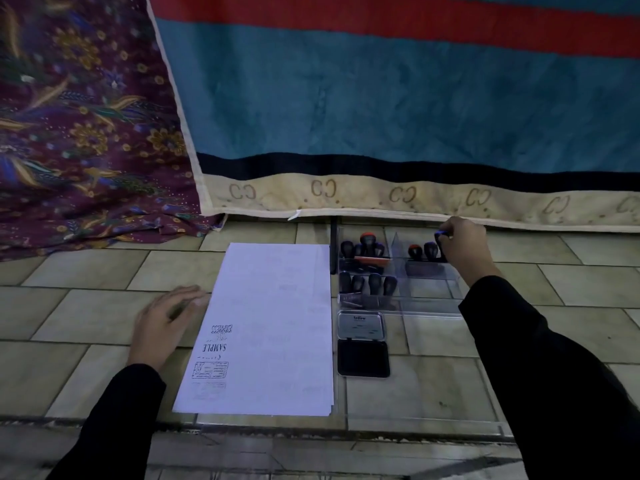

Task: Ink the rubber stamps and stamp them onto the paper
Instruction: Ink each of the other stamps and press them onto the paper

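Note:
A white sheet of paper (270, 327) lies on the tiled floor, with several black stamp prints along its left side. My left hand (166, 323) rests flat on the floor, fingertips touching the paper's left edge. To the right of the paper an ink pad (363, 358) lies with its lid (360, 325) folded back. Beyond it a clear plastic organiser (433, 299) holds several black-handled stamps (367, 284), some with orange caps. My right hand (462, 245) reaches into the organiser's far right compartment and grips a stamp with a blue top (440, 234).
A blue, red and black blanket with a cream border (398, 197) hangs down to the floor just behind the organiser. Purple patterned cloth (79, 133) lies bunched at the back left. A clear flat plastic sheet (422, 403) lies under the ink pad.

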### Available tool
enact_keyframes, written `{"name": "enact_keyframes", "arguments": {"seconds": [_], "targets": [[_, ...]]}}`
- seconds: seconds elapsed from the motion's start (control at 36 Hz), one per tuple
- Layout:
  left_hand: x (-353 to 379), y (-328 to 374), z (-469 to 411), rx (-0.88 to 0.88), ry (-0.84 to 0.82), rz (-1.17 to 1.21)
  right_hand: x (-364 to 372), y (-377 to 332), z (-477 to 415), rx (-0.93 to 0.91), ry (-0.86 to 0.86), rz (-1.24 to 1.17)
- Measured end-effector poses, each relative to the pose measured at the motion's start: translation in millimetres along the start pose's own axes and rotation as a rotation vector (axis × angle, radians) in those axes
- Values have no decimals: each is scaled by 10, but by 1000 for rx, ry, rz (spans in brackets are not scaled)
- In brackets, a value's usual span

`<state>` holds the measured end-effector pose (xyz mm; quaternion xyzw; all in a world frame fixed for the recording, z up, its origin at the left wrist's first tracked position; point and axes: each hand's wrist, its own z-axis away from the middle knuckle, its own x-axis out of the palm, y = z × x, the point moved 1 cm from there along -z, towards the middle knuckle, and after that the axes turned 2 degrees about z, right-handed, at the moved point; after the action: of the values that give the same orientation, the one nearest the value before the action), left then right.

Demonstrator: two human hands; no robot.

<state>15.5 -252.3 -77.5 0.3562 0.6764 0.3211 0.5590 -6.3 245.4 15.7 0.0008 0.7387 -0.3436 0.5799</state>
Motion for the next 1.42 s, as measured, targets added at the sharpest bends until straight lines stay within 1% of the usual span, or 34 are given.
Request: {"name": "enact_keyframes", "arguments": {"seconds": [0.03, 0.08, 0.17, 0.28, 0.33, 0.39, 0.42, 0.44, 0.53, 0.61, 0.69, 0.75, 0.86, 0.92, 1.03, 1.08, 1.17, 1.28, 1.36, 1.42], "targets": [[8, 9, -11, -67, 6, 115, 9, -6, -6, 11, -17, 14], [6, 12, -30, -147, 14, 231, 40, -21, 2, 15, -45, 61], [0, 12, -53, -186, 29, 265, 81, -46, 35, 28, -87, 90], [94, 102, -54, -188, 74, 238, 85, -45, 87, 59, -87, 67], [161, 210, -17, -173, 94, 232, 70, -82, 154, 29, -28, 75], [242, 365, 52, -158, 76, 249, 64, -156, 252, -84, 95, 66], [292, 450, 92, -125, 53, 233, 78, -205, 311, -154, 138, 41], [346, 536, 138, -74, 20, 196, 103, -260, 378, -203, 134, 16], [557, 818, 315, 59, -137, 76, 245, -409, 562, -280, -48, 17], [790, 1091, 510, 187, -272, -46, 396, -526, 695, -354, -167, 182], [1020, 1231, 651, 310, -382, -193, 511, -584, 760, -372, -185, 359], [1141, 1244, 714, 334, -432, -277, 553, -622, 786, -379, -176, 450], [1292, 1236, 788, 353, -430, -314, 592, -674, 810, -365, -166, 507], [1336, 1231, 797, 384, -412, -332, 594, -677, 812, -348, -171, 462], [1380, 1207, 788, 405, -410, -339, 541, -644, 817, -296, -157, 287], [1384, 1195, 779, 410, -405, -343, 488, -616, 808, -278, -145, 150], [1388, 1175, 770, 422, -402, -351, 382, -571, 828, -280, -113, -153], [1390, 1147, 776, 436, -418, -369, 176, -548, 1076, -362, -16, -426], [1385, 1141, 781, 440, -413, -357, 111, -470, 1366, -437, -85, -592], [1384, 1147, 781, 442, -408, -351, 131, -398, 1557, -486, -151, -605]]}}
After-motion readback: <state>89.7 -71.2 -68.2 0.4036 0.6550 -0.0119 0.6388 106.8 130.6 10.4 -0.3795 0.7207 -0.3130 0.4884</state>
